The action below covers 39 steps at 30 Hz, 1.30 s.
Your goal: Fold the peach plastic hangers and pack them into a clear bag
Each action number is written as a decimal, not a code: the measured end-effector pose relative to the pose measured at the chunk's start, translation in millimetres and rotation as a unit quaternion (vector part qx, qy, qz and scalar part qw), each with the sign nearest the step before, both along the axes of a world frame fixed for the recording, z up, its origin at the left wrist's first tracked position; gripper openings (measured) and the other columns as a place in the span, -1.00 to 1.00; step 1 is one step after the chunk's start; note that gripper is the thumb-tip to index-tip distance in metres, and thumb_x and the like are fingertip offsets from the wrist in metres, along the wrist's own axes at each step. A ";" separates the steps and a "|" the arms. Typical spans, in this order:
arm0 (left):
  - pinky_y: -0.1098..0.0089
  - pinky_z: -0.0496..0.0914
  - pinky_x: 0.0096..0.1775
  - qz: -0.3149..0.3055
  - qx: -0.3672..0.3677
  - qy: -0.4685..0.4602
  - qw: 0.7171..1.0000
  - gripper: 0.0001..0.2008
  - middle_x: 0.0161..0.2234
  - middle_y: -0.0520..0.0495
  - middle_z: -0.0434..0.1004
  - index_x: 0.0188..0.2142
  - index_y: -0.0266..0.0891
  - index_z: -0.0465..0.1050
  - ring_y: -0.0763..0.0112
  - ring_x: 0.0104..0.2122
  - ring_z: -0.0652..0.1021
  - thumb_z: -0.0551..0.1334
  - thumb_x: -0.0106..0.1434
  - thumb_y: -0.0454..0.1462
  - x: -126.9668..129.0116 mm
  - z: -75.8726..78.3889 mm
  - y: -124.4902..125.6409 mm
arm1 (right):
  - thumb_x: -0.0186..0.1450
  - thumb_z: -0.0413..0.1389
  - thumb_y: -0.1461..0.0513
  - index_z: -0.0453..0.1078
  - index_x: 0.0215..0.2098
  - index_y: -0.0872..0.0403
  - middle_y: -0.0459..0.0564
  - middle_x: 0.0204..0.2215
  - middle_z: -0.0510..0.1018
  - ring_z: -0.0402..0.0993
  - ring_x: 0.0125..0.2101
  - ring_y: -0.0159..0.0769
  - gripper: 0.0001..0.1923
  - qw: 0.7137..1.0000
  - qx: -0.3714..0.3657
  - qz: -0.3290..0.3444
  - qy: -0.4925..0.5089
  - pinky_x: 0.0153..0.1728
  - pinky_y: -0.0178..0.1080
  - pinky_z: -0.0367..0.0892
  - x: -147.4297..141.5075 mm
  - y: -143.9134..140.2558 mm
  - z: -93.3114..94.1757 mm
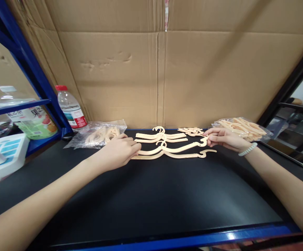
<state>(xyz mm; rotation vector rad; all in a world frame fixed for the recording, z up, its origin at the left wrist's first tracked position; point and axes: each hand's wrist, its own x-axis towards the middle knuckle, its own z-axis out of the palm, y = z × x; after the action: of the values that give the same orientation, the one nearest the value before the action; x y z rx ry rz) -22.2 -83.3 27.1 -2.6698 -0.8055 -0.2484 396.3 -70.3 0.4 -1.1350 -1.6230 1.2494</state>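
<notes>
Hands pinching a smooth cream plastic hanger

Left hand (120, 150) and right hand (220, 137) are gripping opposite ends of a slim curved hanger (172, 149), fingers closed, near the matte black surface's (151, 195) far edge.

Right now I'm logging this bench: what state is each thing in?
Front hanger: flat, an end in each hand.
Left hand: pinching its left end.
Right hand: pinching its right end.
Water bottle: upright, capped.
Left bag: lying flat.
Right bag: lying flat.

Head view, forward-down, near table (151, 195)
</notes>
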 end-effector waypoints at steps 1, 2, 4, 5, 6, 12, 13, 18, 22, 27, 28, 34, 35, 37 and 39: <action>0.29 0.19 -0.29 0.003 0.001 0.007 1.000 -0.77 -0.53 -0.03 0.38 -0.47 -0.20 0.32 0.27 -0.47 0.43 0.04 0.33 -0.32 -0.4 -0.3 -0.3 | 0.04 0.34 0.06 0.48 -0.27 0.10 -0.05 -0.51 0.54 0.43 -0.47 -0.34 -0.63 1.000 0.004 0.007 -0.017 -0.42 -0.29 0.34 -0.9 -0.2 1.0; 0.28 0.19 -0.29 0.005 0.002 0.015 1.000 -0.78 -0.51 -0.04 0.39 -0.46 -0.20 0.32 0.26 -0.45 0.44 0.04 0.32 -0.33 -0.7 -0.8 -0.5 | 0.05 0.33 0.05 0.48 -0.27 0.11 -0.05 -0.52 0.54 0.42 -0.49 -0.35 -0.62 0.999 0.008 0.014 -0.037 -0.44 -0.29 0.32 -1.8 -0.5 2.2; 0.28 0.19 -0.30 0.006 -0.007 0.020 1.000 -0.80 -0.47 -0.04 0.40 -0.44 -0.20 0.33 0.27 -0.44 0.45 0.05 0.32 -0.34 -0.9 -2.4 -1.1 | 0.05 0.32 0.03 0.47 -0.31 0.11 -0.04 -0.54 0.54 0.41 -0.50 -0.34 -0.63 0.996 0.020 0.022 -0.084 -0.46 -0.29 0.29 -2.7 -0.8 4.1; 0.29 0.20 -0.30 0.004 -0.015 0.017 1.000 -0.80 -0.46 -0.04 0.40 -0.44 -0.20 0.33 0.28 -0.44 0.45 0.06 0.32 -0.34 -0.9 -3.2 -1.5 | 0.05 0.31 0.01 0.47 -0.31 0.11 -0.04 -0.54 0.54 0.42 -0.50 -0.33 -0.62 0.993 0.024 0.026 -0.108 -0.46 -0.29 0.28 -2.6 -0.9 4.9; 0.30 0.20 -0.30 0.001 -0.024 0.010 1.000 -0.80 -0.46 -0.03 0.39 -0.44 -0.20 0.33 0.29 -0.44 0.45 0.06 0.32 -0.34 -0.7 -4.0 -1.9 | 0.06 0.30 -0.01 0.46 -0.30 0.10 -0.04 -0.53 0.55 0.42 -0.50 -0.32 -0.61 0.990 0.025 0.030 -0.132 -0.45 -0.28 0.27 -2.2 -0.9 5.5; 0.31 0.20 -0.28 -0.011 -0.041 0.016 0.999 -0.83 -0.46 0.00 0.40 -0.43 -0.20 0.34 0.32 -0.45 0.43 0.11 0.31 -0.34 2.7 -4.7 -5.2 | 0.09 0.24 -0.08 0.47 -0.41 0.07 -0.07 -0.53 0.50 0.37 -0.47 -0.30 -0.62 0.963 0.061 0.079 -0.251 -0.39 -0.25 0.23 2.5 0.2 7.4; 0.32 0.19 -0.29 -0.010 -0.040 0.024 0.999 -0.83 -0.47 0.00 0.41 -0.43 -0.20 0.33 0.32 -0.45 0.43 0.11 0.31 -0.35 3.4 -4.6 -5.6 | 0.11 0.23 -0.07 0.48 -0.42 0.07 -0.08 -0.53 0.48 0.36 -0.47 -0.31 -0.63 0.958 0.069 0.089 -0.264 -0.39 -0.25 0.22 3.3 0.7 7.3; 0.33 0.20 -0.30 -0.011 -0.057 0.012 0.998 -0.81 -0.49 0.01 0.40 -0.45 -0.19 0.31 0.33 -0.45 0.42 0.09 0.32 -0.35 6.5 -5.3 -7.9 | 0.15 0.22 -0.01 0.53 -0.38 0.05 -0.05 -0.41 0.49 0.38 -0.37 -0.27 -0.70 0.940 0.090 0.127 -0.303 -0.35 -0.26 0.25 8.4 4.8 4.5; 0.33 0.21 -0.32 -0.013 -0.066 0.010 0.998 -0.80 -0.46 0.00 0.40 -0.43 -0.19 0.32 0.33 -0.45 0.41 0.07 0.34 -0.32 8.4 -6.6 -10.0 | 0.12 0.24 -0.02 0.55 -0.38 0.03 -0.03 -0.32 0.50 0.41 -0.28 -0.21 -0.71 0.938 0.082 0.124 -0.313 -0.30 -0.24 0.29 12.5 7.0 1.4; 0.32 0.23 -0.34 -0.013 -0.059 0.011 0.998 -0.82 -0.45 -0.02 0.39 -0.43 -0.20 0.31 0.31 -0.44 0.43 0.07 0.33 -0.33 9.0 -8.4 -10.5 | 0.12 0.23 -0.01 0.55 -0.39 0.03 -0.02 -0.33 0.52 0.42 -0.30 -0.20 -0.71 0.934 0.089 0.114 -0.328 -0.31 -0.22 0.30 10.7 6.0 0.9; 0.31 0.23 -0.34 -0.011 -0.055 0.015 0.998 -0.83 -0.44 -0.03 0.39 -0.42 -0.20 0.31 0.31 -0.44 0.43 0.07 0.32 -0.34 9.1 -8.6 -10.6 | 0.11 0.23 0.00 0.55 -0.39 0.04 -0.02 -0.34 0.52 0.42 -0.32 -0.21 -0.71 0.933 0.090 0.109 -0.330 -0.33 -0.23 0.30 9.4 5.2 1.9; 0.28 0.29 -0.30 0.001 -0.022 0.064 0.998 -0.91 -0.34 -0.07 0.42 -0.37 -0.21 0.32 0.28 -0.39 0.46 0.12 0.29 -0.32 14.6 -9.1 -17.9 | 0.12 0.19 0.05 0.50 -0.27 0.04 -0.04 -0.38 0.50 0.33 -0.49 -0.31 -0.70 0.932 0.132 0.034 -0.337 -0.46 -0.25 0.23 -9.9 -1.2 7.8; 0.28 0.30 -0.29 -0.001 -0.021 0.067 0.998 -0.93 -0.33 -0.07 0.43 -0.36 -0.21 0.32 0.27 -0.37 0.46 0.13 0.28 -0.32 16.2 -9.1 -20.1 | 0.13 0.18 0.05 0.50 -0.27 0.04 -0.03 -0.36 0.51 0.35 -0.46 -0.28 -0.71 0.928 0.159 0.019 -0.336 -0.44 -0.25 0.24 -16.2 -2.9 7.6; 0.28 0.31 -0.27 -0.003 -0.024 0.070 0.997 -0.95 -0.31 -0.07 0.44 -0.35 -0.21 0.32 0.27 -0.34 0.47 0.15 0.28 -0.32 19.2 -9.4 -24.1 | 0.16 0.16 0.07 0.50 -0.26 0.03 0.00 -0.28 0.52 0.39 -0.34 -0.20 -0.74 0.919 0.212 0.008 -0.333 -0.37 -0.22 0.25 -31.5 -7.5 5.6; 0.28 0.32 -0.26 0.000 -0.027 0.068 0.997 -0.96 -0.28 -0.08 0.44 -0.33 -0.22 0.33 0.26 -0.32 0.48 0.15 0.29 -0.33 21.6 -10.4 -26.3 | 0.20 0.15 0.09 0.49 -0.21 0.03 0.03 -0.23 0.52 0.40 -0.23 -0.16 -0.75 0.911 0.250 0.030 -0.327 -0.30 -0.21 0.28 -48.8 -13.6 2.4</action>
<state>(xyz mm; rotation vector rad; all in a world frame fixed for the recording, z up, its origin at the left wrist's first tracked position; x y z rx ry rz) -0.6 -109.7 16.7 -2.7027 -0.7800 -0.0454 347.5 -83.8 2.7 -1.2317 -2.3085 0.4201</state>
